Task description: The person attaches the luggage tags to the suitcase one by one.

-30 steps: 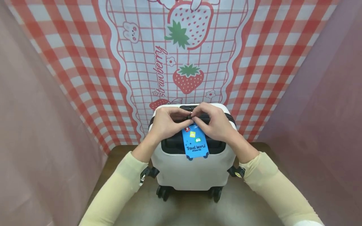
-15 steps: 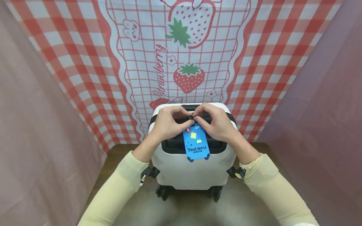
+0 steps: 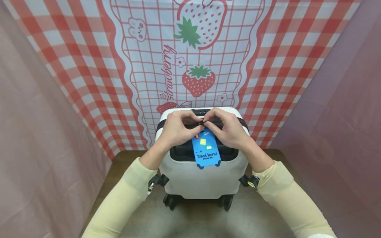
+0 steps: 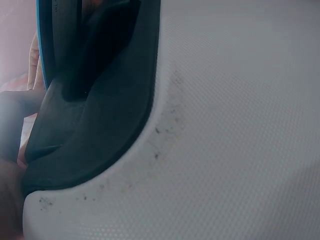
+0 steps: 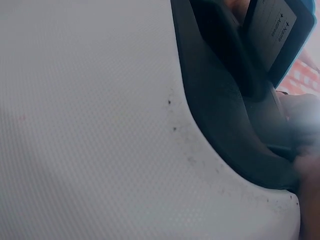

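Observation:
A white suitcase [image 3: 205, 180] stands upright, its black handle recess [image 3: 182, 152] facing the person. In front of that recess hangs a blue luggage tag [image 3: 206, 155] printed "Travel World". My left hand [image 3: 176, 130] and right hand [image 3: 228, 129] meet above the tag, thumbs and forefingers pinching its small dark strap [image 3: 203, 123] from either side. Fingertips hide most of the strap. The right wrist view catches the tag's back [image 5: 272, 35], with Name and Address lines; the left wrist view shows only its blue edge [image 4: 44, 45] beside the suitcase shell [image 4: 240, 125].
The suitcase rests by its black wheels [image 3: 171, 201] on a brown wooden tabletop [image 3: 128, 168]. Behind it hangs a red-and-white checked strawberry cloth [image 3: 199, 56]. Pinkish curtains [image 3: 44, 132] close in both sides. Below the top is a combination lock [image 3: 200, 112].
Both hands stay together at the strap, with only slight finger movement. The tag dips a little and comes back up. The head view shifts slightly.

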The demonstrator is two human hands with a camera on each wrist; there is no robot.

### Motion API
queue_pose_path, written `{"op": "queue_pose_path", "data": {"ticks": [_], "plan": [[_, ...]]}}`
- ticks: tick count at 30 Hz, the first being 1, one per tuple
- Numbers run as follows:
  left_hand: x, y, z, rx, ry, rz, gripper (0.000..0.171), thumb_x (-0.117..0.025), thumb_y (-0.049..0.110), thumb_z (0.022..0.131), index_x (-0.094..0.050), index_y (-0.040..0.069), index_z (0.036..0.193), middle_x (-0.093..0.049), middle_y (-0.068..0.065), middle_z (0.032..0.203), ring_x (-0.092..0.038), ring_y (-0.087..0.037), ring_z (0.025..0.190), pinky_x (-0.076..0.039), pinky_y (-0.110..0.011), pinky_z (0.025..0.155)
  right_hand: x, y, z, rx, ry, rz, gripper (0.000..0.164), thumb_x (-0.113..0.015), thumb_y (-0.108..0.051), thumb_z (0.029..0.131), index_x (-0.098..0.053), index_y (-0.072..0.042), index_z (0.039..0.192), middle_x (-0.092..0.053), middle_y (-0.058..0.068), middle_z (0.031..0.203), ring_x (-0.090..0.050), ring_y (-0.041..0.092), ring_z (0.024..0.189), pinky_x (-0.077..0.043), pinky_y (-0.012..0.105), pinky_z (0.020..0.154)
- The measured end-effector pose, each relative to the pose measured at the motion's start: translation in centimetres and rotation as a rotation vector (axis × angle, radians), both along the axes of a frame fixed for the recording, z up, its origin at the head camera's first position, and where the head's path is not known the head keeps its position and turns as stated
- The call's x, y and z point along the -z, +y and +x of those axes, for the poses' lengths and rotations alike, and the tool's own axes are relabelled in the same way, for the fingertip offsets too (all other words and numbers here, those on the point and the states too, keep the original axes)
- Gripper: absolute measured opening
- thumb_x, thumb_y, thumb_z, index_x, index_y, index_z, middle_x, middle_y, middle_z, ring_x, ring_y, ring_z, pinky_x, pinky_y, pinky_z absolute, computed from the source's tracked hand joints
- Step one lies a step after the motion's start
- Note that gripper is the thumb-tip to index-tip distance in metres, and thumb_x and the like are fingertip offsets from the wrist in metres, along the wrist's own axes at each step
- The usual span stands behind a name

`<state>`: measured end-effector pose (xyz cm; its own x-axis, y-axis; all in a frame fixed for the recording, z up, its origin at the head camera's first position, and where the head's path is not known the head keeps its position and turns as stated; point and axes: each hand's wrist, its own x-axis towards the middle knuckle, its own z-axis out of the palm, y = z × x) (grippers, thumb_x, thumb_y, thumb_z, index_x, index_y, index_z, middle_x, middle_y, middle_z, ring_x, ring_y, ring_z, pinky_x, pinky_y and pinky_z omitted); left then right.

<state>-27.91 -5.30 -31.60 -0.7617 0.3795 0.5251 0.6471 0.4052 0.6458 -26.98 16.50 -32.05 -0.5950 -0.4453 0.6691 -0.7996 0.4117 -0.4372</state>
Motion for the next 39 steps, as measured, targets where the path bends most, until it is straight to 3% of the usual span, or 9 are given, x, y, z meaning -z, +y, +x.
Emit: {"op": "queue_pose_path", "data": {"ticks": [7,17,25,30,39], "plan": [[-0.06,0.00,-0.08,-0.003,0.000,-0.012,0.019,-0.086,0.020,0.089,-0.081,0.010,0.105,-0.083,-0.005,0.107,-0.081,-0.018,0.100,-0.065,-0.034,0.092,-0.03,0.08,-0.06,-0.034,-0.039,-0.038,0.011,-0.071,0.002,0.099,-0.068,-0.001,0.109,-0.072,0.008,0.103,-0.064,0.013,0.092,-0.054,0.014,0.090],[-0.09,-0.09,-0.21,-0.010,-0.010,-0.036,0.019,-0.085,0.021,0.090,-0.081,0.011,0.106,-0.083,-0.004,0.106,-0.081,-0.017,0.100,-0.064,-0.034,0.093,-0.04,0.21,-0.04,-0.116,-0.085,-0.118,0.014,-0.067,0.010,0.098,-0.063,0.003,0.110,-0.068,0.013,0.103,-0.062,0.009,0.088,-0.056,0.013,0.081],[0.00,-0.10,-0.20,-0.026,-0.003,-0.062,0.022,-0.085,0.022,0.091,-0.081,0.012,0.110,-0.083,-0.004,0.110,-0.080,-0.017,0.103,-0.064,-0.034,0.095,0.06,0.54,-0.60,-0.168,-0.086,-0.116,0.022,-0.074,0.010,0.092,-0.067,0.001,0.110,-0.069,0.012,0.106,-0.066,0.014,0.096,-0.057,0.017,0.093],[0.06,0.03,-0.25,-0.034,0.007,-0.057,0.022,-0.085,0.023,0.091,-0.081,0.012,0.110,-0.083,-0.004,0.109,-0.080,-0.017,0.102,-0.064,-0.034,0.094,0.08,0.54,-0.82,-0.129,-0.089,-0.072,0.015,-0.072,0.005,0.096,-0.069,-0.001,0.110,-0.071,0.010,0.108,-0.070,0.018,0.099,-0.057,0.016,0.096],[0.09,0.30,-0.39,-0.041,0.018,-0.048,0.018,-0.083,0.023,0.092,-0.082,0.011,0.106,-0.084,-0.005,0.105,-0.081,-0.017,0.097,-0.065,-0.035,0.091,0.02,0.46,-0.64,-0.146,-0.143,-0.118,0.011,-0.067,0.009,0.098,-0.066,0.002,0.107,-0.071,0.016,0.110,-0.068,0.019,0.104,-0.056,0.016,0.099]]}}
